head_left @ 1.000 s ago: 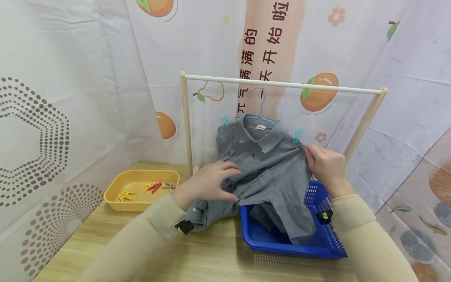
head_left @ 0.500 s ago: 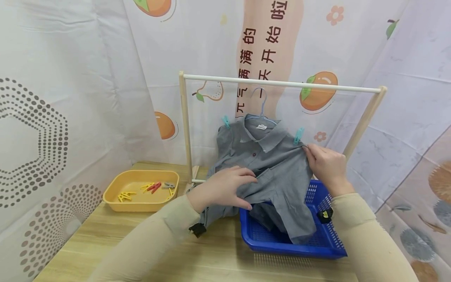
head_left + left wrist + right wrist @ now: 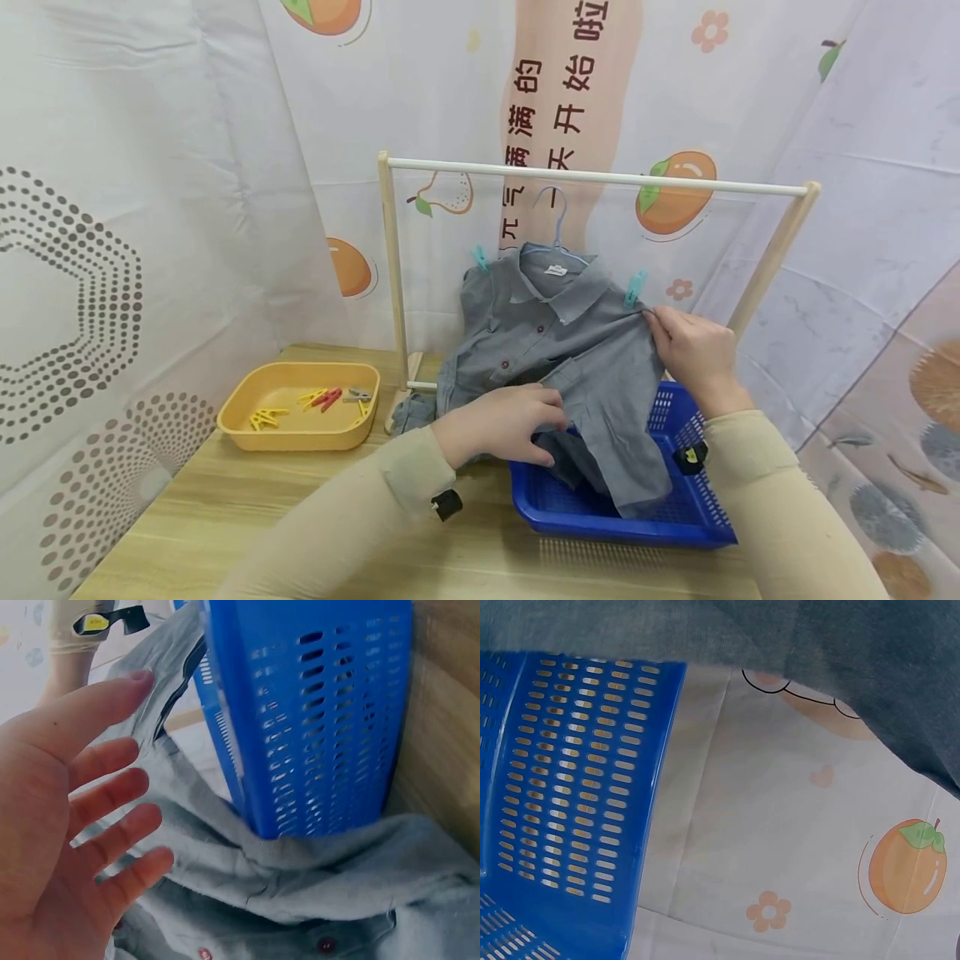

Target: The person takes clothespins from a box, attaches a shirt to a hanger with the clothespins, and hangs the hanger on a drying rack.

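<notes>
A grey button-up shirt (image 3: pixel 551 325) is on a light blue hanger (image 3: pixel 559 223), with a teal clothespin (image 3: pixel 481 258) at one shoulder and another teal clothespin (image 3: pixel 635 287) at the other. My right hand (image 3: pixel 697 354) pinches the cloth just below the right-hand clothespin. My left hand (image 3: pixel 510 423) is in front of the lower shirt, its fingers spread and loosely bent around nothing in the left wrist view. Whether those fingers touch the cloth, I cannot tell. Grey cloth (image 3: pixel 705 630) crosses the top of the right wrist view, where the right hand is hidden.
A blue perforated basket (image 3: pixel 622 532) stands under the shirt, some cloth inside it. Behind is a rack with a white rod (image 3: pixel 600 177), slightly above the hanger's hook in view. At left, a yellow tray (image 3: pixel 300 440) holds several clothespins (image 3: pixel 326 400).
My left hand has moved right and slightly down across the shirt front, uncovering the shirt's left side and a lower button. The right hand keeps its hold, almost still.
</notes>
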### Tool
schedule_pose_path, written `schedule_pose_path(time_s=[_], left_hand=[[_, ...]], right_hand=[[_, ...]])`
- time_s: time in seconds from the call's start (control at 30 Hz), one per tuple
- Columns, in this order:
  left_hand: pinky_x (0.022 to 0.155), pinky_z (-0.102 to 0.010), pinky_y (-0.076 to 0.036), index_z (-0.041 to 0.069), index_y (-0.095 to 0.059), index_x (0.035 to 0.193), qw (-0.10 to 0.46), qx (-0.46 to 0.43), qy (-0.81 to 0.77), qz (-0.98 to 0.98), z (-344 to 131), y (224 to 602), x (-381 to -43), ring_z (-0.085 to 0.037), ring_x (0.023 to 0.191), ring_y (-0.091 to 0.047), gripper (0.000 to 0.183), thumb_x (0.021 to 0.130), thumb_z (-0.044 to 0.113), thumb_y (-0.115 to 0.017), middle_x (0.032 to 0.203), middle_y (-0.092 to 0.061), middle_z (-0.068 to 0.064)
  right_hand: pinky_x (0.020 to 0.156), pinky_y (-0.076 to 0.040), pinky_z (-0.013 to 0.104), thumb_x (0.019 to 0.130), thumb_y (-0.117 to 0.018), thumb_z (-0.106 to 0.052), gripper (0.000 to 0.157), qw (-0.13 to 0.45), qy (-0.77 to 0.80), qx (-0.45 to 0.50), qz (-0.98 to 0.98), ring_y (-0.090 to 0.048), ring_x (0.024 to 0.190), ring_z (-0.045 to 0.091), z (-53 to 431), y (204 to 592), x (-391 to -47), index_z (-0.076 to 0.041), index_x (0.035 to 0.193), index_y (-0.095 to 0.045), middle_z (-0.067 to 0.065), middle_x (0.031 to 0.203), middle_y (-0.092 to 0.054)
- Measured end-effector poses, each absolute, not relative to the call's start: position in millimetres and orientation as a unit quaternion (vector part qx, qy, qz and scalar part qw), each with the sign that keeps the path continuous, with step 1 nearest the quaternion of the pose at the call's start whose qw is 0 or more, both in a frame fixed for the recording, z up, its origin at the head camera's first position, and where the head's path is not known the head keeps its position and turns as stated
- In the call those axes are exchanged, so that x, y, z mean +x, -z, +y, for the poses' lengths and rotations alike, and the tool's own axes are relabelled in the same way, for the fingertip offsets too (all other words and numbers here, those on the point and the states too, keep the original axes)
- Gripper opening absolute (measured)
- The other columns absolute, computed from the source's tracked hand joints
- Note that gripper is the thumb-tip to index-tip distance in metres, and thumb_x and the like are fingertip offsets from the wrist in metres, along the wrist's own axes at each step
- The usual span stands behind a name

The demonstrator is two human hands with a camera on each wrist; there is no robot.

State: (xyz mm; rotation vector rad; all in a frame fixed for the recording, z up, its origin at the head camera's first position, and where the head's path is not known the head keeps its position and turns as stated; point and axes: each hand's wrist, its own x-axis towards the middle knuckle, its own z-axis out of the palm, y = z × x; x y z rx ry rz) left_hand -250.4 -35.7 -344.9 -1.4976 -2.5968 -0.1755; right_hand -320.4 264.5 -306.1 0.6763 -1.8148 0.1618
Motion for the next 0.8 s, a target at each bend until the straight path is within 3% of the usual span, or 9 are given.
schedule_pose_path(time_s=[0.3,0.8], left_hand=[[0.089,-0.020,-0.048,0.020,-0.075,0.112,0.045,-0.518,0.042,-0.853,-22,358,-255,-0.006,0.100,-0.061,0.029,0.087,0.032,-0.083,0.111,-0.062,0.010],[0.093,-0.023,-0.048,0.024,-0.074,0.121,-0.017,-0.451,0.004,-0.893,-8,369,-266,-0.007,0.109,-0.061,0.036,0.087,0.032,-0.083,0.126,-0.061,0.009]], right_hand=[[0.034,-0.030,0.043,0.099,-0.063,-0.016,0.030,0.557,-0.061,0.290,-0.776,-0.045,0.038,0.028,264,304,-318,-0.009,0.073,-0.050,0.005,0.051,-0.044],[0.034,-0.026,0.042,0.099,-0.063,-0.017,0.031,0.563,-0.073,0.290,-0.770,-0.041,0.037,0.026,263,306,-319,-0.009,0.073,-0.048,0.004,0.051,-0.041]])
